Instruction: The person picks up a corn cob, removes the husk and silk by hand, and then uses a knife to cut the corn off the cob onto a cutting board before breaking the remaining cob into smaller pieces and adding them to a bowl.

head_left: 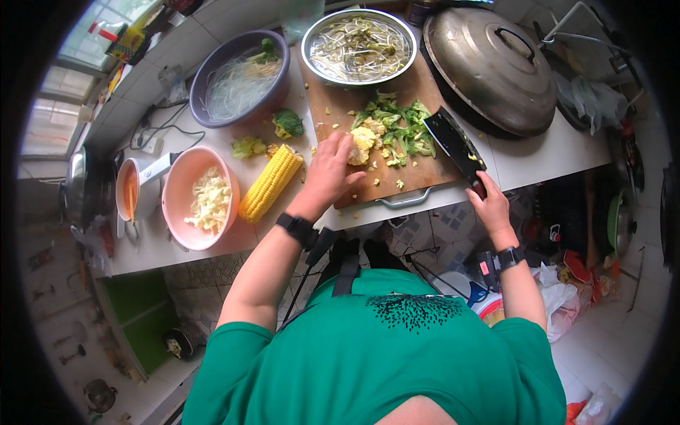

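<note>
My right hand (491, 203) grips the handle of a dark-bladed kitchen cleaver (456, 143), tilted over the right edge of a wooden cutting board (340, 101). Small yellow bits cling to its blade. My left hand (330, 167) rests at the board's left side, fingers against cut corn pieces (362, 144); its grip is partly hidden. Chopped broccoli (401, 125) lies in a heap between the hands, with loose kernels scattered around. Left of my left hand, a large peeled corn cob (271, 183) lies on the white counter, near a broccoli floret (288, 123).
Bean sprouts fill a steel bowl (305, 50) on the board's far end. A purple basin (197, 101) holds glass noodles; a pink bowl (169, 191) holds cauliflower pieces. A large domed lid (478, 58) covers a wok at right. The board's metal handle (406, 202) overhangs the counter's front edge.
</note>
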`<state>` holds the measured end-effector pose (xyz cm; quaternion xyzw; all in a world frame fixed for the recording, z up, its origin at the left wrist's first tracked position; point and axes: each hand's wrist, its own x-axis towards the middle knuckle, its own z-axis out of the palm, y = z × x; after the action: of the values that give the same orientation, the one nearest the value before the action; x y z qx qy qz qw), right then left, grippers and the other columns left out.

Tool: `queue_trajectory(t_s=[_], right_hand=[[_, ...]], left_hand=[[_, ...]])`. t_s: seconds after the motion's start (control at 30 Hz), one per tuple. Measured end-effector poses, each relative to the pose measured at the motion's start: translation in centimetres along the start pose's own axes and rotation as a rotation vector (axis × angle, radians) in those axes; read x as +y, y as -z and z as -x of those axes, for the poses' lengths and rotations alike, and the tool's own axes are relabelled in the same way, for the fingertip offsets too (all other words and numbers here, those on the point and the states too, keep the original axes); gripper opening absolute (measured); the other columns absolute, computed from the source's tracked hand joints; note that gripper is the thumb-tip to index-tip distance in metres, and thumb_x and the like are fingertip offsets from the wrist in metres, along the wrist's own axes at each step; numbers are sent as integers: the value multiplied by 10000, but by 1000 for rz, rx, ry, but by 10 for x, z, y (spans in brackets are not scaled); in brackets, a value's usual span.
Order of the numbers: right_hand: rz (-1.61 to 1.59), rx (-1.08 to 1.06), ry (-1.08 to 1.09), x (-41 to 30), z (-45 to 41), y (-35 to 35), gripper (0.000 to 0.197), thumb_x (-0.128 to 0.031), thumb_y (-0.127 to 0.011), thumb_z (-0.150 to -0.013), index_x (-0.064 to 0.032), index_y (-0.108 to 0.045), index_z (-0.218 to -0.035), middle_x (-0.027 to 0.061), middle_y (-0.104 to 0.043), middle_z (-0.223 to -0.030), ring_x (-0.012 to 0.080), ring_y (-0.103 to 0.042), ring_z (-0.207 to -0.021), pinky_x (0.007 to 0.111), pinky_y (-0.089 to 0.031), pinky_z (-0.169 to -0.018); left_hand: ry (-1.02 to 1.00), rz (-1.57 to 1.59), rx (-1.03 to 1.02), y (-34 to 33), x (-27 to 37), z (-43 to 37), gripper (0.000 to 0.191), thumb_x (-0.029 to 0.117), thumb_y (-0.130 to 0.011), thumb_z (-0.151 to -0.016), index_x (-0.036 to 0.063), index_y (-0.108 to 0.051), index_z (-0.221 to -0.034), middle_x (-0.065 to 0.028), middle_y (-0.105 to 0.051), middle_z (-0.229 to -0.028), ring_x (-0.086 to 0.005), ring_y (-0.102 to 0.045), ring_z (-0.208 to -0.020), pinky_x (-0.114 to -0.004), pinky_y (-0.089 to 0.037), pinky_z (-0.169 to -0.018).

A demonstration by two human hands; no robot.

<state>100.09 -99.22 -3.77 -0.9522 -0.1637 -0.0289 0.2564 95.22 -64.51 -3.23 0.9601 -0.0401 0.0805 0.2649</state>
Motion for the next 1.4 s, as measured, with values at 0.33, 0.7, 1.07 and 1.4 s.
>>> queue_trajectory(t_s=[0.33, 0.7, 1.07, 1.4], right_hand=[[-68, -35, 78, 12, -40, -24, 400, -243, -646, -732, -98, -530, -1087, 105, -596, -954, 300, -579, -841, 359, -475, -719], [22, 0, 315, -17, -61, 4, 266, -208, -616, -754, -75, -591, -983, 109, -575, -888, 293, -543, -856, 359, -457, -720], [-1029, -673, 250, -184, -66, -19, 264, -277, -519, -889, -18, -568, -896, 8, -524, -719, 67, -472, -612, 222, -389, -528], [-1294, -806, 112, -310, -19, -57, 196, -217, -475, -910, -38, -555, -921, -31, -517, -709, 21, -443, -559, 171, -354, -469]], left_hand=[[469, 841, -15, -7, 2, -10, 517, 110, -607, -763, 11, -402, -1227, -134, -541, -1080, -227, -532, -976, -282, -422, -823], [571, 1642, 31, 30, 45, 11, 377, 31, -446, -815, -7, -411, -1188, -125, -534, -1103, -206, -567, -973, -345, -475, -863], [442, 1419, -36, 66, 68, 44, 331, 117, -600, -818, 4, -495, -1111, -41, -560, -1002, -104, -536, -900, -245, -442, -787], [437, 1627, 237, 135, 16, 133, 329, 54, -606, -782, 11, -479, -1082, -57, -548, -990, -98, -542, -860, -216, -447, -743]])
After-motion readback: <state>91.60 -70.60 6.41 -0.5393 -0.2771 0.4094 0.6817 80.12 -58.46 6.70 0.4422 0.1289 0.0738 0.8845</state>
